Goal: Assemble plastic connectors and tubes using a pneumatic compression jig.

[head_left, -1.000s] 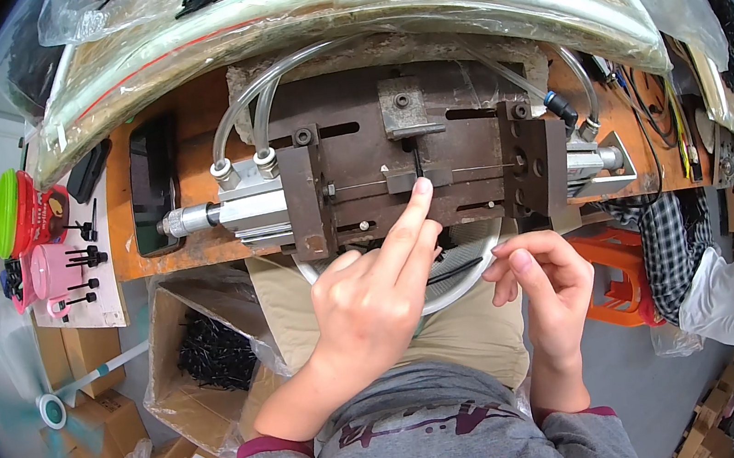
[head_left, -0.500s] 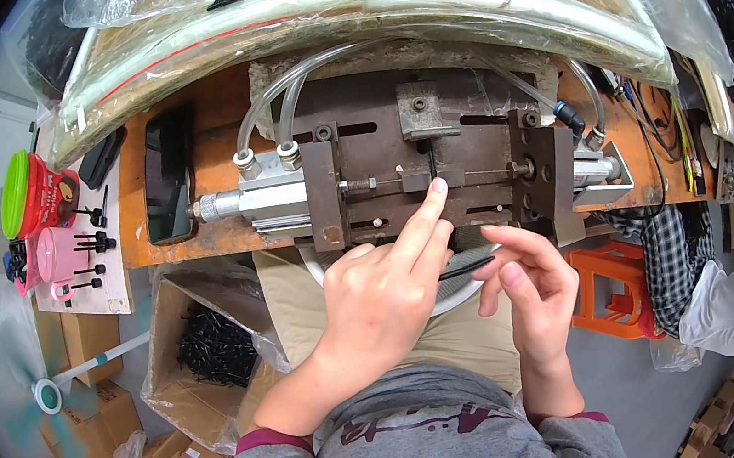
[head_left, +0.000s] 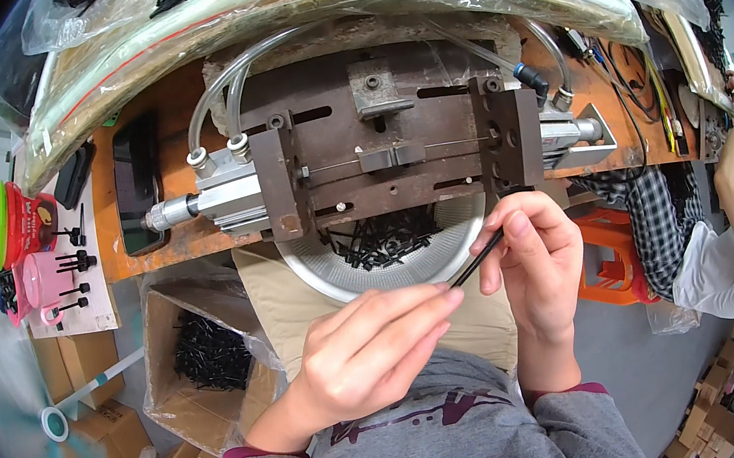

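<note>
A thin black plastic rod slants between my two hands, above the near rim of the basket. My left hand is closed, its fingertips pinching the rod's lower end. Thumb and fingers of my right hand grip the upper end, which they partly hide. Beyond the hands stands a brown metal fixture. Its small centre block has a thin wire or rod running out to both sides, below a grey clamp block. Under the fixture's front edge, a white basket holds many black plastic pieces.
Air cylinders with clear hoses flank the fixture. A dark phone lies on the bench at left, near a pink cup. An open carton of black pieces stands lower left. An orange stool and another person are at right.
My left hand has drawn back from the fixture's centre to the rod in my right hand. The black piece at the centre block is gone from there. The whole view has shifted, uncovering the basket.
</note>
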Demonstrator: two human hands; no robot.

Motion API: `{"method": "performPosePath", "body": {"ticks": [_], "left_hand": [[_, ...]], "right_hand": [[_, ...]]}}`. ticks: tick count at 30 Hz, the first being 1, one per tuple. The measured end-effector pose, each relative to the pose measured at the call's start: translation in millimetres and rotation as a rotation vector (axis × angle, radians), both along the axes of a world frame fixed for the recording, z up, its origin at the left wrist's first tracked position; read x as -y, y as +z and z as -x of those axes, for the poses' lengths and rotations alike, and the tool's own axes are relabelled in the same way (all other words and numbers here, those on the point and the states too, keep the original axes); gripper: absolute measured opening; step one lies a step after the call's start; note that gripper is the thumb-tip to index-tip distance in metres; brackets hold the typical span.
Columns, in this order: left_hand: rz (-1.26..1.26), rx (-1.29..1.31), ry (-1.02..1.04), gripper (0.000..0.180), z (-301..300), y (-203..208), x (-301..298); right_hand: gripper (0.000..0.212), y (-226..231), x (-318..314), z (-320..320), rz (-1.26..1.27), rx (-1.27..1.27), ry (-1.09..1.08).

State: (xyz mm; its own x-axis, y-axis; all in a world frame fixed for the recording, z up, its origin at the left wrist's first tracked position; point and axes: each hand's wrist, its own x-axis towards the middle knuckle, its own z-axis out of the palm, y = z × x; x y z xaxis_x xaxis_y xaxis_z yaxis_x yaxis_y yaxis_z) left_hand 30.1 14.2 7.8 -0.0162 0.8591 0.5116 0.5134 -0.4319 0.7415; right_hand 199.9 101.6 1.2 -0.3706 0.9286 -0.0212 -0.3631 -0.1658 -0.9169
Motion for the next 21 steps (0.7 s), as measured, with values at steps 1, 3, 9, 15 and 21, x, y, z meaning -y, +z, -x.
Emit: {"method": "performPosePath", "body": {"ticks": [1, 3, 9, 15, 21], "left_hand": [[-0.011, 0.002, -0.026, 0.032, 0.3, -2.0, 2.4], [-0.017, 0.02, -0.048, 0.031, -2.0, -2.0, 5.3], [0.031, 0.173, -0.258, 0.032, 9.7, 3.9, 12.9], [-0.015, 0.179, -0.202, 0.029, 9.7, -0.6, 7.8], [-0.039, 0.136, -0.222, 0.03, 5.1, -3.4, 3.2]], "right_hand": [[0.017, 1.8, 0.5, 1.4, 0.004, -0.005, 0.01], [0.017, 2.4, 1.2, 2.6, -0.015, 0.012, 0.012], [0.019, -6.0, -9.1, -2.5, -0.071, -0.041, -0.14], [0.022, 0.7, -0.5, 3.3, 0.036, -0.049, 0.046], [0.023, 4.2, 5.0, 7.5, 0.066, -0.14, 0.106]]}}
